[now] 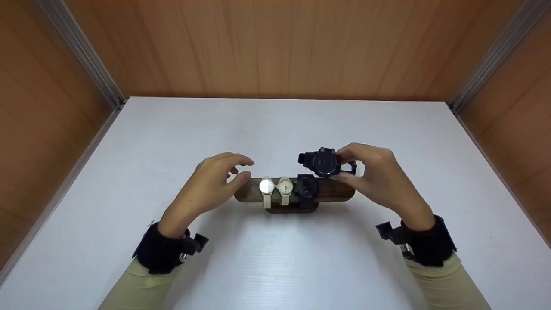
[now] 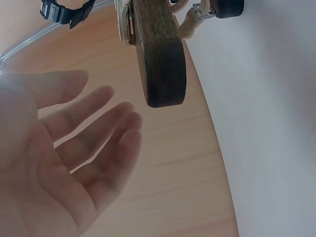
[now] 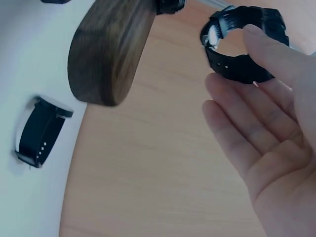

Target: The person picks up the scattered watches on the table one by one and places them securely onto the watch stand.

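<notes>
A dark wooden watch stand (image 1: 338,192) lies across the middle of the white table (image 1: 275,262). It carries two cream watches (image 1: 275,187) and one black watch (image 1: 306,187). Just above the stand's right half, my right hand (image 1: 346,165) pinches another black watch (image 1: 325,162) by its case and strap; the right wrist view shows that watch (image 3: 242,47) at my fingertips (image 3: 261,42), beside the stand's rounded end (image 3: 108,54). My left hand (image 1: 240,168) hovers at the stand's left end, fingers relaxed and holding nothing. In the left wrist view its open palm (image 2: 74,158) faces the stand's end (image 2: 160,59).
Wooden walls (image 1: 275,47) with metal corner strips close in the table at the back and on both sides. A black strap with holes (image 3: 42,131) shows against the white surface in the right wrist view. Black wrist mounts sit on both forearms.
</notes>
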